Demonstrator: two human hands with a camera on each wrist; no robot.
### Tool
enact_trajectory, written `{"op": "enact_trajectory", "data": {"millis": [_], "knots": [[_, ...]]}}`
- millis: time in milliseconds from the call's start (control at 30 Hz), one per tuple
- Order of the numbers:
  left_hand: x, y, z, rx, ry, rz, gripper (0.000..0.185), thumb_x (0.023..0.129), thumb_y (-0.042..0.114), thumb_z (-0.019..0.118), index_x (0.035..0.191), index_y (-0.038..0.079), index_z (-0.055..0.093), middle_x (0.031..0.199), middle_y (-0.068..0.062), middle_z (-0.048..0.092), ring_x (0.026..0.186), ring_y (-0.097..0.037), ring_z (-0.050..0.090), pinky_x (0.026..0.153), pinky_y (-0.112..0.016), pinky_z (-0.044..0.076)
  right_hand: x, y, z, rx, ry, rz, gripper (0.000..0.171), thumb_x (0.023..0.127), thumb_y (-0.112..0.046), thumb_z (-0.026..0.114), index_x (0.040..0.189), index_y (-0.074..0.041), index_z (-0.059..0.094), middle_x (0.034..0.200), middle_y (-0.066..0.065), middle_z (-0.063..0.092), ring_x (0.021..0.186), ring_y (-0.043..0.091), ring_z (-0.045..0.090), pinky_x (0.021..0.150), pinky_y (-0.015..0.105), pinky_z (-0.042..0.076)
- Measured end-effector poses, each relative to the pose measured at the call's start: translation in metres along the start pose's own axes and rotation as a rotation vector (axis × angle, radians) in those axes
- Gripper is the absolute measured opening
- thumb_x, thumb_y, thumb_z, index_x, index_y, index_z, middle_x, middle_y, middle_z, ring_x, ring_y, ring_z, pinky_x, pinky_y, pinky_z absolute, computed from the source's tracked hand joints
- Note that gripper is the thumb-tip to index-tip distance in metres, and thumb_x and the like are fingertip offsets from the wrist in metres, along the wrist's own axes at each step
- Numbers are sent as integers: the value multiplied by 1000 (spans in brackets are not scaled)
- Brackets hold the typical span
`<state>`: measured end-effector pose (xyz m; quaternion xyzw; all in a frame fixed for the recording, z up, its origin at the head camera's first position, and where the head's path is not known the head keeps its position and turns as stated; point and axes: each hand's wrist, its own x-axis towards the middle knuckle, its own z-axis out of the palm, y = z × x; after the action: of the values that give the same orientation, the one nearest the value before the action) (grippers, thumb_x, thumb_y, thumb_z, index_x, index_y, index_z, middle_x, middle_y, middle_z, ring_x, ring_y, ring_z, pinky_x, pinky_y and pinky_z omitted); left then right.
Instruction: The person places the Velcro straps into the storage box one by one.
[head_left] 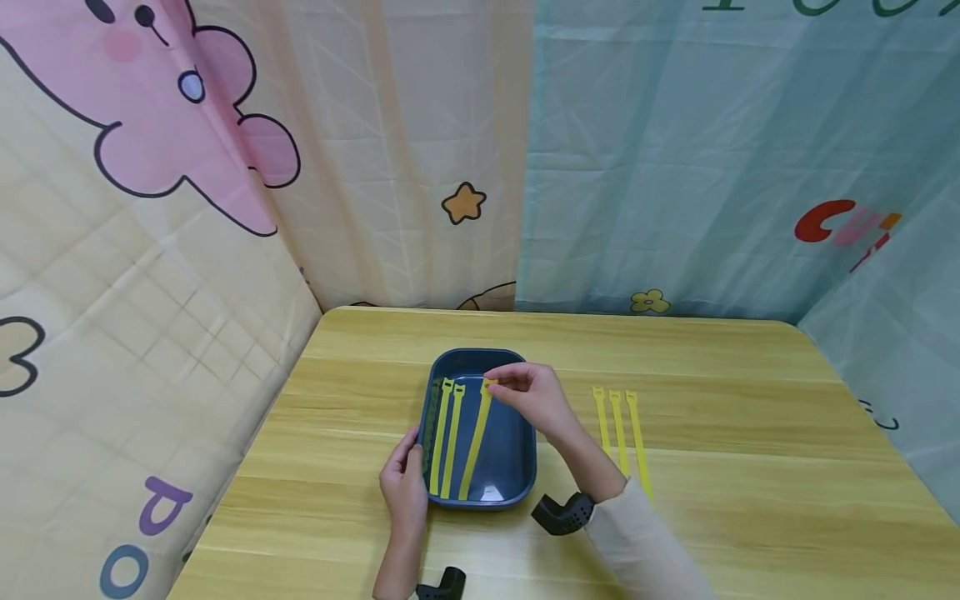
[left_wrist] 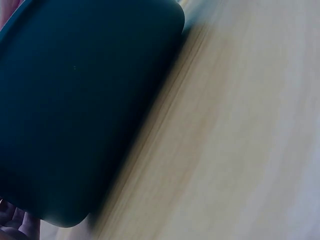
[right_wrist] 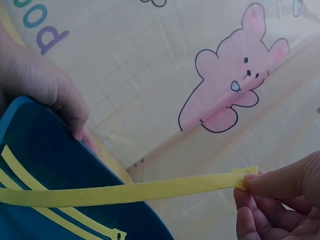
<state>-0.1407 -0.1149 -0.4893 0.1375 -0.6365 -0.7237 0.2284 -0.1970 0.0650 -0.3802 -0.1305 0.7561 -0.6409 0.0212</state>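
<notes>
1. Yellow strap (head_left: 476,440) is over the blue tray (head_left: 517,467), head end pinched by right hand (head_left: 528,398).
2. Long axis runs near-to-far, head pointing away, tail resting low in the tray.
3. Best lowered flat, parallel to the two laid straps (head_left: 442,437).
4. Left hand (head_left: 405,487) grips the tray's near-left rim.
5. Three spare straps (head_left: 621,433) lie on table (head_left: 750,467).

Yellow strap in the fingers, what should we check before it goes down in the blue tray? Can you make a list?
1. Right hand pinches the yellow strap at its head end: ok.
2. Left hand holds the blue tray by its rim: ok.
3. Two straps in the tray lie flat, side by side: ok.
4. Bare room in the tray beside them: ok.
5. Three straps on the table lie outside the tray: ok.
6. Held strap's far end touching the tray floor: cannot tell.
</notes>
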Motion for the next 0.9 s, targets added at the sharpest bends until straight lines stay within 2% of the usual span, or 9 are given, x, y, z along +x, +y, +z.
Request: {"op": "enact_trajectory", "data": {"millis": [167, 500, 633, 733, 900], "knots": [[0, 0, 0, -9, -1, 2, 30, 91, 1, 46, 117, -7, 59, 119, -16, 58, 109, -20, 53, 82, -16, 45, 7, 6, 3, -28, 19, 34, 16, 82, -2, 67, 97, 1, 69, 90, 9, 67, 77, 20, 62, 71, 28, 52], [0, -1, 0, 7, 2, -1, 30, 92, 2, 46, 118, -8, 58, 120, -18, 58, 108, -18, 53, 82, -17, 45, 20, 19, 8, -59, 47, 48, 14, 80, 1, 67, 94, 2, 70, 88, 10, 68, 80, 32, 62, 70, 28, 52], [-1, -1, 0, 8, 7, 2, 30, 91, 2, 47, 117, -7, 59, 119, -16, 58, 107, -18, 54, 81, -16, 45, 23, 25, 10, -77, 57, 66, 14, 80, 1, 67, 93, 2, 70, 86, 9, 68, 76, 25, 61, 70, 28, 52], [-1, -1, 0, -1, 11, 33, 31, 90, 4, 47, 116, -8, 59, 118, -16, 59, 105, -16, 54, 79, -15, 45, 26, 27, 11, -96, 59, 77, 13, 80, 1, 68, 92, 0, 71, 86, 7, 67, 73, 19, 60, 71, 29, 52], [-1, -3, 0, -16, 14, 73, 31, 89, 5, 48, 114, -10, 60, 115, -17, 60, 103, -13, 55, 78, -13, 45, 31, 31, 13, -115, 56, 98, 13, 80, 0, 68, 92, -1, 71, 86, 6, 67, 73, 17, 59, 72, 29, 52]]}}
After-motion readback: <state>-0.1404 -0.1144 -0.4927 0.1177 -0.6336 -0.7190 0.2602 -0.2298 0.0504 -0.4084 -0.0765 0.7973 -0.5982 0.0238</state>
